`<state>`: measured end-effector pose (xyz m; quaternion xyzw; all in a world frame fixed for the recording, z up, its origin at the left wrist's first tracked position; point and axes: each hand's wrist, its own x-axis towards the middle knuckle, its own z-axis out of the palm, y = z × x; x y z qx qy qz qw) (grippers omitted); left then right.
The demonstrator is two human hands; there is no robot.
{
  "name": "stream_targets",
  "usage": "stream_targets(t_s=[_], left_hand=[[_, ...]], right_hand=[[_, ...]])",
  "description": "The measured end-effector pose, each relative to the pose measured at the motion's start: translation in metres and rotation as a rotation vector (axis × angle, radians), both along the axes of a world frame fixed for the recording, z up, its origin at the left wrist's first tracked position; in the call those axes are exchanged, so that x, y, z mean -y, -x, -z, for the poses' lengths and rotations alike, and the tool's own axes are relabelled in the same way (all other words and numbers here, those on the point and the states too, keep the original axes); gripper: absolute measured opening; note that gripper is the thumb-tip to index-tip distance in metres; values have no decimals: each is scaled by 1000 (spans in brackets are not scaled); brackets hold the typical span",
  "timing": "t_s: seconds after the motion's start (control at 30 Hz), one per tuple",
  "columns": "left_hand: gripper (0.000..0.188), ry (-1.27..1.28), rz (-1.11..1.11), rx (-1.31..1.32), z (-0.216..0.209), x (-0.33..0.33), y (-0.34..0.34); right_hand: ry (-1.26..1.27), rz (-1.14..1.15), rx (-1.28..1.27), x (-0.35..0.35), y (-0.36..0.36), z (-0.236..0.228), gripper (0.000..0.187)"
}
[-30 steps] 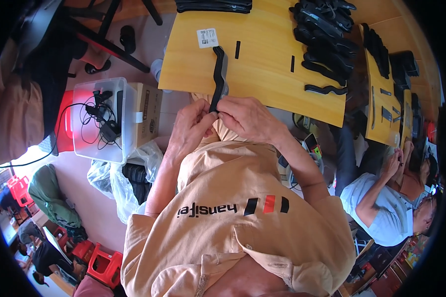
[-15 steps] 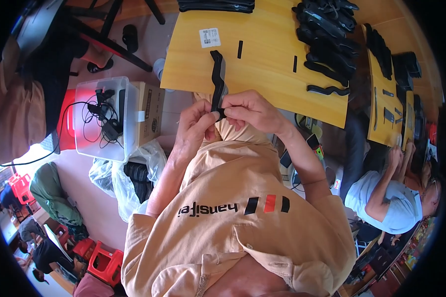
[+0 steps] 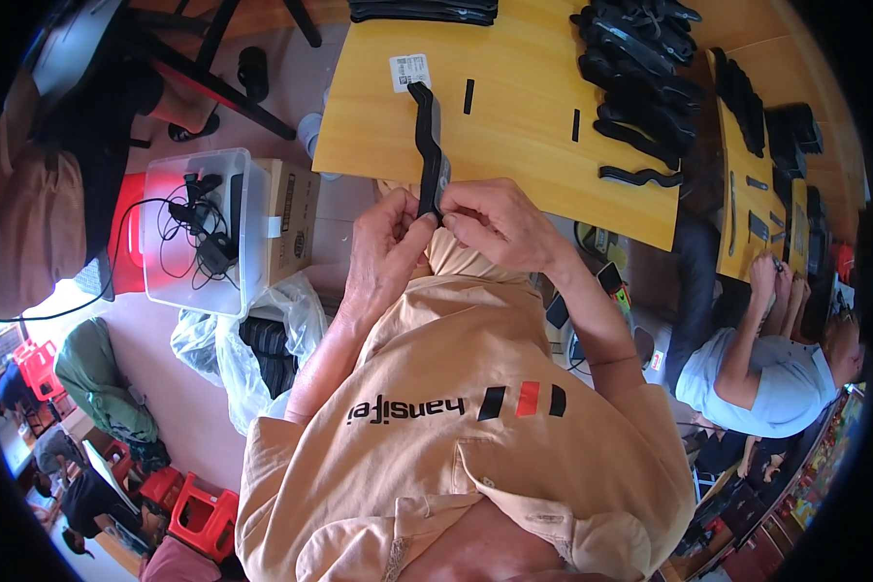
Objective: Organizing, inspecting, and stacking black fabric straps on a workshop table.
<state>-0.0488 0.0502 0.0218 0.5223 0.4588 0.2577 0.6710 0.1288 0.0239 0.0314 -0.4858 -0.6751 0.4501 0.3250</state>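
Observation:
A long, wavy black strap (image 3: 425, 136) runs away from me over the table's near edge, its far end touching the white printed label (image 3: 409, 73). A greyish face shows along its right side. My left hand (image 3: 390, 241) pinches the near end between thumb and fingers. Close beside it, my right hand (image 3: 500, 225) also has its fingers closed on the strap's near end. My fingertips hide that end. Two short black strips (image 3: 468, 97) (image 3: 576, 125) lie on the yellow wooden table (image 3: 524, 58). Another wavy black strap (image 3: 640, 177) rests near the table's right edge.
Piled black straps (image 3: 640, 87) cover the table's right side; a black stack (image 3: 424, 11) sits at its far edge. Left of me stand a clear plastic bin (image 3: 207, 281) with cables, a cardboard box (image 3: 289, 218) and a plastic bag (image 3: 225, 359). A co-worker (image 3: 761, 378) sits to the right.
The strap has slid away from me, its far end reaching the label. My right fingers have shifted slightly around the near end. At right, the co-worker's arms have moved.

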Motion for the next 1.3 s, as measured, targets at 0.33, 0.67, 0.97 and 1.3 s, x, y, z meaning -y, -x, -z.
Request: stream_targets(t_s=[0.33,0.67,0.97,1.3], left_hand=[[14,15,23,19,2,1,3],[13,60,18,44,3,0,2],[12,27,8,23,4,0,0],[13,-123,-13,-112,5,2,-3]], right_hand=[[17,-29,-79,0,-1,7,7],[65,6,-117,1,-1,10,7],[36,16,-41,1,-1,9,7],[-162,168,78,4,10,-1,6]])
